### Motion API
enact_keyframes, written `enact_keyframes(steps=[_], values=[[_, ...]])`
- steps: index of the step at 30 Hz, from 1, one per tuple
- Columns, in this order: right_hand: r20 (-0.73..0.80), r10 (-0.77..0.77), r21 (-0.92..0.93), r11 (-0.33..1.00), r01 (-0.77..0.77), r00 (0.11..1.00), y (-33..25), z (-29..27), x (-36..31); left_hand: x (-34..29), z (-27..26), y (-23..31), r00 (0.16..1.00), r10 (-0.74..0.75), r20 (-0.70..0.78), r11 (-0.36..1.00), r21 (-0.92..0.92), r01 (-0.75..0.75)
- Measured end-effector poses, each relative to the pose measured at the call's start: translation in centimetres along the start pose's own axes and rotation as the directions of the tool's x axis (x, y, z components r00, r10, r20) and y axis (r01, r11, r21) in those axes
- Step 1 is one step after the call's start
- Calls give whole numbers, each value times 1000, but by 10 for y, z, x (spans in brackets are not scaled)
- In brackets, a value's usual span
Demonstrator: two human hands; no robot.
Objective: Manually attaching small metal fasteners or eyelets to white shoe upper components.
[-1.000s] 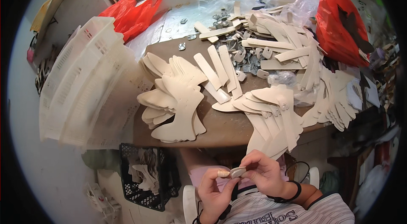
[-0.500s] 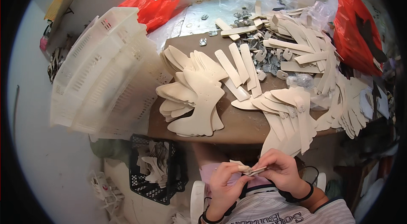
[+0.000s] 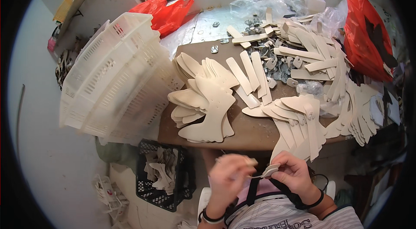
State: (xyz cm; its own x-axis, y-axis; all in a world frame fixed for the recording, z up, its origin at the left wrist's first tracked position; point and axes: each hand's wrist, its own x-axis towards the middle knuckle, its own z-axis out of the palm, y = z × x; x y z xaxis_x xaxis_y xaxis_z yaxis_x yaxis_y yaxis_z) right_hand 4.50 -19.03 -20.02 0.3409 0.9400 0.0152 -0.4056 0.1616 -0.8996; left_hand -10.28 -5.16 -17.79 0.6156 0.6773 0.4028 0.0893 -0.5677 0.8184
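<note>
My right hand (image 3: 294, 176), above my lap, pinches a small folded cream strap piece (image 3: 271, 169) between thumb and fingers. My left hand (image 3: 229, 173) is beside it, smeared by motion, its fingers bent. Something tan shows at a left fingertip; whether it is a wrap or a held piece I cannot make out. A thin pale strip runs between the two hands. Just beyond my right hand, a fanned stack of cream shoe-upper pieces (image 3: 289, 118) with small buckles hangs over the table edge. Another stack of curved cream pieces (image 3: 212, 118) lies further left.
Loose cream straps (image 3: 236, 75) and a heap of metal buckles (image 3: 277, 71) lie on the brown table (image 3: 249, 131). A white plastic basket (image 3: 115, 77) leans at the left. A black crate (image 3: 143, 185) of pieces stands below. Red bags (image 3: 167, 14) sit at the back.
My left hand has come away from the piece, lifting and blurring. My right hand still grips the strap piece. The whole view has shifted slightly.
</note>
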Motion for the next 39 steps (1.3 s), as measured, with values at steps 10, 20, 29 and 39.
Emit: enact_keyframes(steps=[10, 20, 29, 39], values=[[-31, -17, 25, 1000, 18, 999, -3, -4, -9, 70, 2, -93, 950, 75, -302, 796, 592, 125], [13, 63, 112, 992, -64, 998, 10, -7, -6, 61, 15, -117, 864, 258, -433, 836, 548, 25], [9, 101, 107, 989, -101, 995, 15, -3, -10, 65, 8, -123, 916, 315, -248, 830, 539, -140], [93, 88, 104, 990, -98, 992, 26, 4, 10, 54, -19, -145, 947, -234, -220, 772, -634, 43]])
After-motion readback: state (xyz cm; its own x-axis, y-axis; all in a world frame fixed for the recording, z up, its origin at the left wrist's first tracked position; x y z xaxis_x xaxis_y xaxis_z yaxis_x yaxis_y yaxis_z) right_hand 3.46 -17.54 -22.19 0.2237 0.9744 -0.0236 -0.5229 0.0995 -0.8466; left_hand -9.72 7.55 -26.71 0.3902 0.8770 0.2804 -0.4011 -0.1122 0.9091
